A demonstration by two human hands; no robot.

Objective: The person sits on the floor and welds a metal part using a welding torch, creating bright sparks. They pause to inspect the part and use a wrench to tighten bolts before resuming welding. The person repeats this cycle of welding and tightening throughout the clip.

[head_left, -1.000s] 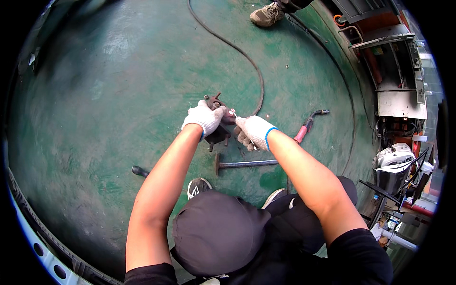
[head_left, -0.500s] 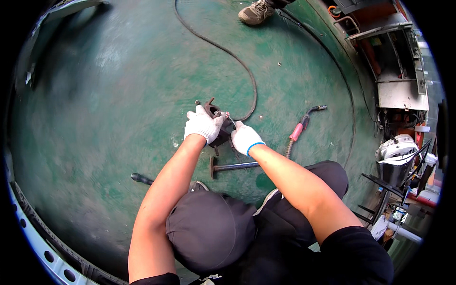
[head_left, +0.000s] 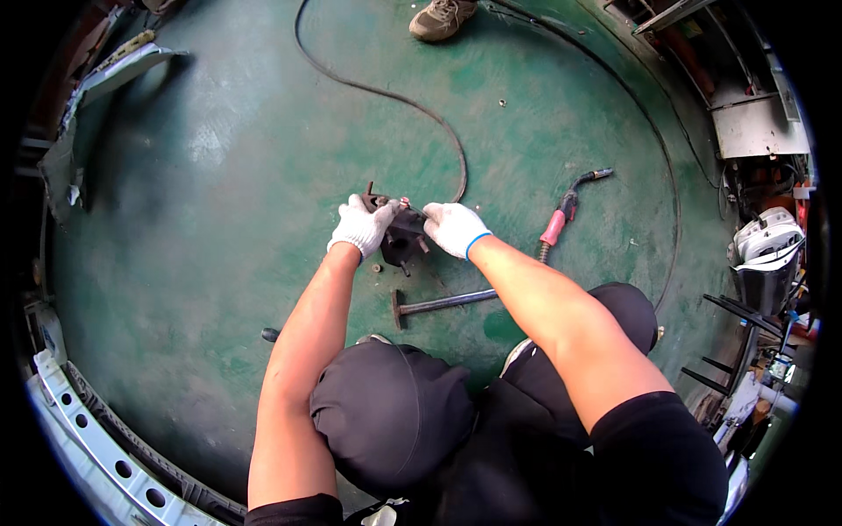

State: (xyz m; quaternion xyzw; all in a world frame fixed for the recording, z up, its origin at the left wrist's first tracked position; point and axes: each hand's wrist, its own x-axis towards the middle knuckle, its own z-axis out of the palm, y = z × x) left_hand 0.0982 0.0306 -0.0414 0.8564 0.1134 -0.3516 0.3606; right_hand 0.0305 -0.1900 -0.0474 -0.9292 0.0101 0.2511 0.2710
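Observation:
My gloved left hand (head_left: 360, 224) grips the upper left of a dark metal part (head_left: 402, 247) with protruding studs, lying on the green floor; its fingertips are beside a small red-and-white spot. My gloved right hand (head_left: 452, 228) is closed on a slim metal tool (head_left: 415, 209) that reaches to that spot on the part, probably a wrench, though its end is too small to tell. A steel hammer (head_left: 443, 302) lies just below, partly behind my right forearm. A small round metal piece (head_left: 377, 267) sits beside the part.
A welding torch (head_left: 553, 227) with pink handle lies at the right. A cable (head_left: 432, 115) curves across the floor (head_left: 175, 245). Another person's shoe (head_left: 441, 19) is at the top. Metal panels (head_left: 103, 453) line the left edge; equipment and a white-and-black object (head_left: 765, 250) stand at the right.
The view has shifted, showing more of the left edge. My right hand has tilted and moved relative to the part, tool still in it; the left stays on the part.

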